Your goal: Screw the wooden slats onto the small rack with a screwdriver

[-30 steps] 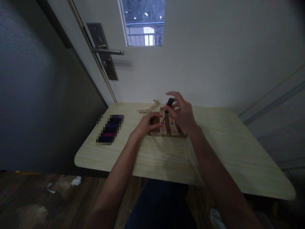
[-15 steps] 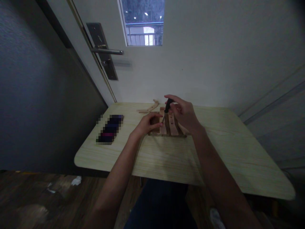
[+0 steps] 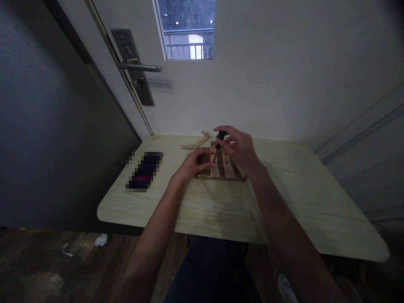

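My right hand [image 3: 241,147] is closed around the black handle of a screwdriver [image 3: 220,138], which tilts with its shaft pointing down and a little left. The screwdriver's tip meets a pale wooden strip [image 3: 215,171] on a brown wooden board [image 3: 204,171]. My left hand [image 3: 192,164] holds the board's left part, its thumb and forefinger on the strip close beside the tip. Any screw under the tip is too small to make out. A second pale strip [image 3: 229,170] with dark holes lies to the right, partly behind my right hand.
A loose, angled pale wooden piece [image 3: 197,143] lies behind the board. Toward the left of the table [image 3: 139,214] is a dark, pixelated flat object [image 3: 144,171]. A white door with a metal handle [image 3: 140,67] rises right behind the table.
My right hand and the screwdriver have shifted slightly left, and its grip on the handle has turned a little. The left hand stays in place on the board.
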The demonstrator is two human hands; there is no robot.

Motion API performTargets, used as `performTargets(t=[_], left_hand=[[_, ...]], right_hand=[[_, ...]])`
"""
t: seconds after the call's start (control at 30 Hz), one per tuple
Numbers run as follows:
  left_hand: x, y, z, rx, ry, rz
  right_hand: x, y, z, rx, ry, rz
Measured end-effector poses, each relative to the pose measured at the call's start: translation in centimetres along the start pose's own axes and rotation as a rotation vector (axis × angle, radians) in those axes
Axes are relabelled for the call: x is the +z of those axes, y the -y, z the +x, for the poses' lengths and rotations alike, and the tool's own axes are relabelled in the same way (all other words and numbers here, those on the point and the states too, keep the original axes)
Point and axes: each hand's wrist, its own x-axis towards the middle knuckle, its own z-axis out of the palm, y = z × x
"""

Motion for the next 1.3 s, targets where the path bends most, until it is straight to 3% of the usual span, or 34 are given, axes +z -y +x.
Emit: performTargets(t=[0.2,0.43,0.8,1.07,1.3], left_hand=[[0.0,0.0,0.0,0.007,0.011,-0.005],[-0.1,0.0,0.0,0.007,0.011,0.014],[-0.1,-0.1,-0.1,0.01,0.008,0.021],[-0.1,-0.3,0.0,0.0,0.006,0.013],[-0.1,-0.3,0.0,0.013,0.004,0.007]], right_hand=[[-0.8,-0.5,-0.1,-0.041,0.033,-0.043],[0.3,-0.5,0.3,0.034,-0.016,0.132],[-0.2,-0.3,0.1,-0.012,0.034,0.112],[-0.1,-0.6,0.2,0.037,-0.014,0.056],[0.3,-0.4,0.2,-0.047,0.034,0.012]])
